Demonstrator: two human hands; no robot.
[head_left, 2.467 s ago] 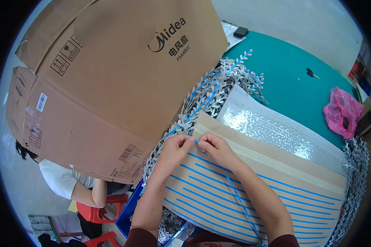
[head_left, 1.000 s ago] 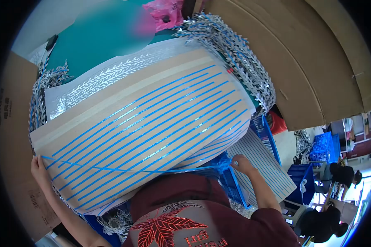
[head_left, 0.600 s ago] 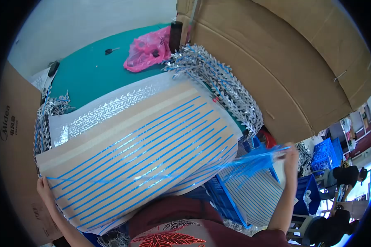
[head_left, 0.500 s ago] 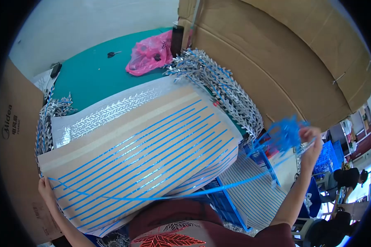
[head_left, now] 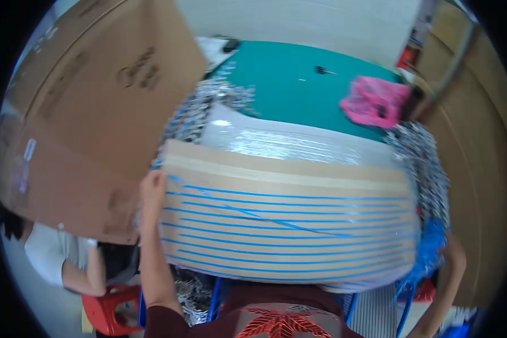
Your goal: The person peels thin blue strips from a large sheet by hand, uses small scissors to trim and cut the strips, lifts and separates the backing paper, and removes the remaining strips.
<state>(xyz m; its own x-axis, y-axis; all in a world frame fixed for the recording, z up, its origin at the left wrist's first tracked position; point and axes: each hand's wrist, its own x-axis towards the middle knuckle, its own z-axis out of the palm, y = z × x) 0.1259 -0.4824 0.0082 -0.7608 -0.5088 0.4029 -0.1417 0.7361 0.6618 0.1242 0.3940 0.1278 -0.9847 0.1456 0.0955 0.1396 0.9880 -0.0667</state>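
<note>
Lowered since the earlier frame, the right hand (head_left: 453, 252) and the blue bundle (head_left: 430, 253) have come from up beyond the right edge of the striped board (head_left: 287, 180) to just beside that edge, and the blue strip (head_left: 265, 218), which sagged below the near edge, now slants across the board. Motion blurs the right hand's fingers, but the hand is clamped on the bundle. At the board's left edge, near the far corner, the left hand (head_left: 154, 190) has its thumb and fingers together on the end of the strip. The board covers the near part of the green table (head_left: 298, 101), with a shiny sheet (head_left: 298, 145) showing along its far edge. Below the board's near edge, toward its left corner, a blue crate (head_left: 215, 298) holds coiled silver garlands (head_left: 192, 297); under the right corner a second crate (head_left: 407, 310) holds a lined sheet (head_left: 376, 311). On the table's far right corner, a pink bag (head_left: 372, 98) shows a dark object (head_left: 382, 111), whether inside or on it being unclear. Large at the table's left edge stands a printed carton (head_left: 90, 146), its contents hidden. Leafy garlands (head_left: 428, 163) hang at the table's right edge.
</note>
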